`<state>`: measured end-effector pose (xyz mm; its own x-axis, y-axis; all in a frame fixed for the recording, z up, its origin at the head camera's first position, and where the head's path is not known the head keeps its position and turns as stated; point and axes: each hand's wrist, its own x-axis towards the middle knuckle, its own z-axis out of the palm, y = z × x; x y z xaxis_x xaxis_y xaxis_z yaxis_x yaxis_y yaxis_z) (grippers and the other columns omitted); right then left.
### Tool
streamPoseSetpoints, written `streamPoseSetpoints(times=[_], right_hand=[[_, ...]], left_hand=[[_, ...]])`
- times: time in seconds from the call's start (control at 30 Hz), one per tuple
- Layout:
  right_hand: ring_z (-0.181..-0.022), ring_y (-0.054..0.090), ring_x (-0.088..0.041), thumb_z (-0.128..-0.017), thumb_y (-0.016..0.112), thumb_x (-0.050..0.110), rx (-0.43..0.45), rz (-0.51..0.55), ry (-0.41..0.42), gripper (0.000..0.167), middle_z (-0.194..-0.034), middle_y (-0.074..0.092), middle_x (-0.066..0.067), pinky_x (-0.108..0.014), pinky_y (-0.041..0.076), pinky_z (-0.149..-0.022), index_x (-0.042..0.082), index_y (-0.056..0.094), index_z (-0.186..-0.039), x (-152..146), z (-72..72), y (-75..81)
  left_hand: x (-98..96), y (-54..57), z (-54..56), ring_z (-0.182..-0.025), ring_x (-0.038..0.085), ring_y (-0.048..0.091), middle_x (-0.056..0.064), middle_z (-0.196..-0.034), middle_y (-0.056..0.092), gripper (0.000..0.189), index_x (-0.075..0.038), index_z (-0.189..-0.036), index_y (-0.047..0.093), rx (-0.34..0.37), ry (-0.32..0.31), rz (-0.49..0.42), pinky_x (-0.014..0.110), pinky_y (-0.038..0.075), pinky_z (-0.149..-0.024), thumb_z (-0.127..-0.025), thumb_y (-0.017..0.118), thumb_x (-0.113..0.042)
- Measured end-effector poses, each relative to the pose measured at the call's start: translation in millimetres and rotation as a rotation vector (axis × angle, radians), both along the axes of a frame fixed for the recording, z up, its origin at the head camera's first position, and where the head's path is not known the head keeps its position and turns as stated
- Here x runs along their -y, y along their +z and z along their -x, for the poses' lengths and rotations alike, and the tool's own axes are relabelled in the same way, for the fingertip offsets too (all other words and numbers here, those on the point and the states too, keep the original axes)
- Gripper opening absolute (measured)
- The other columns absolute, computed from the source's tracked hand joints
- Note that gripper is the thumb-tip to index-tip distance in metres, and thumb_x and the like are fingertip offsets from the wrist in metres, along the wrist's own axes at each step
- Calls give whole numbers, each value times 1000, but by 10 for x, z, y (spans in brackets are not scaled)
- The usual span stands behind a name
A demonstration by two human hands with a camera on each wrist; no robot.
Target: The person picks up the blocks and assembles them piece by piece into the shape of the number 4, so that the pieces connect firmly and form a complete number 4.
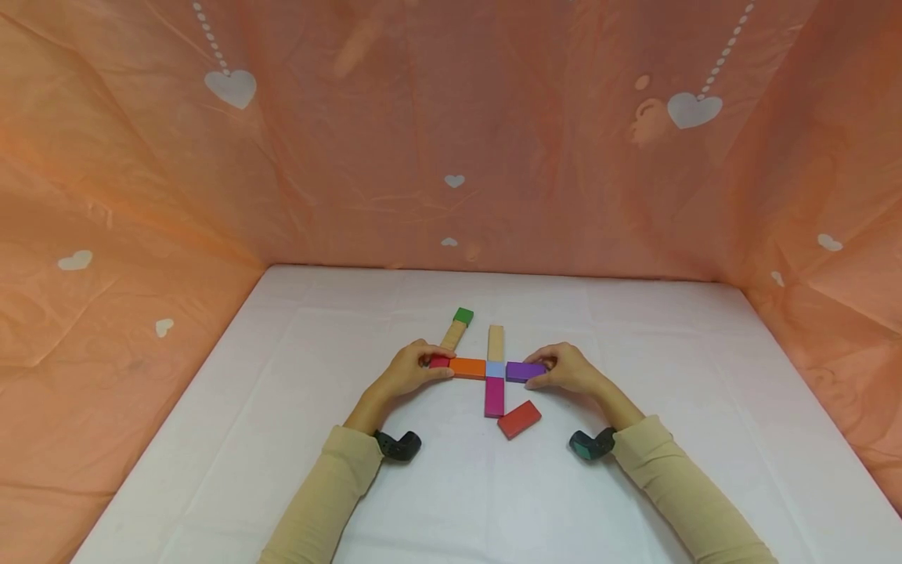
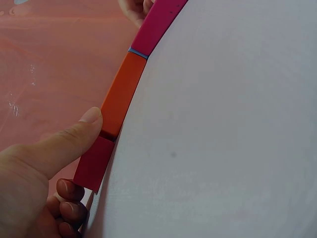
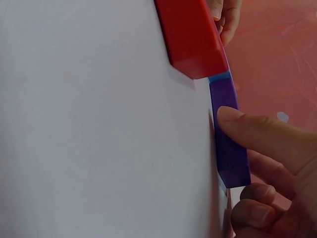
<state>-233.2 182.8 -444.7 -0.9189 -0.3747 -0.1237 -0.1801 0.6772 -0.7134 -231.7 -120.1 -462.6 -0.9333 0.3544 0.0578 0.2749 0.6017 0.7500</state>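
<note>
My left hand (image 1: pixel 412 368) holds a small crimson block (image 2: pixel 95 163), its thumb at the joint with an orange block (image 1: pixel 468 368). The orange block runs up to a light blue block (image 1: pixel 496 369) at the middle of a cross shape. From the blue block, a plain wood block (image 1: pixel 496 343) extends away and a magenta block (image 1: pixel 495 397) extends toward me. On the right, my right hand (image 1: pixel 569 368) pinches a purple block (image 3: pixel 229 139) between thumb and fingers. A narrow gap separates it from the blue block in the head view.
A red block (image 1: pixel 519 420) lies askew by the magenta block's near end. Beyond my left hand, another plain wood block (image 1: pixel 454 335) slants away, a green block (image 1: pixel 463 316) at its far end. White cloth covers the table (image 1: pixel 458 493); orange sheeting (image 1: pixel 493 219) hangs around it.
</note>
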Motion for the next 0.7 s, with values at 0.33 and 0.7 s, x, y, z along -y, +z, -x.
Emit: streamPoseSetpoints(times=[0.33, 0.7], right_hand=[[-80, 40, -17, -74, 82, 15, -9, 3, 6, 38, -75, 42, -2, -26, 30, -67, -2, 71, -106, 10, 10, -10], [-76, 39, -16, -73, 82, 14, -14, 8, 10, 38, -71, 39, 0, -25, 29, -66, -3, 71, -105, 22, 15, -6]], left_hand=[[-4, 5, 0, -76, 13, 40, 4, -78, 46, 31, -9, -110, 73, 7, 2, -4, 22, 30, -67, -82, 77, -20], [2, -17, 14, -78, 14, 41, 4, -80, 46, 31, -11, -112, 72, 13, -1, 9, 22, 30, -67, -83, 75, -22]])
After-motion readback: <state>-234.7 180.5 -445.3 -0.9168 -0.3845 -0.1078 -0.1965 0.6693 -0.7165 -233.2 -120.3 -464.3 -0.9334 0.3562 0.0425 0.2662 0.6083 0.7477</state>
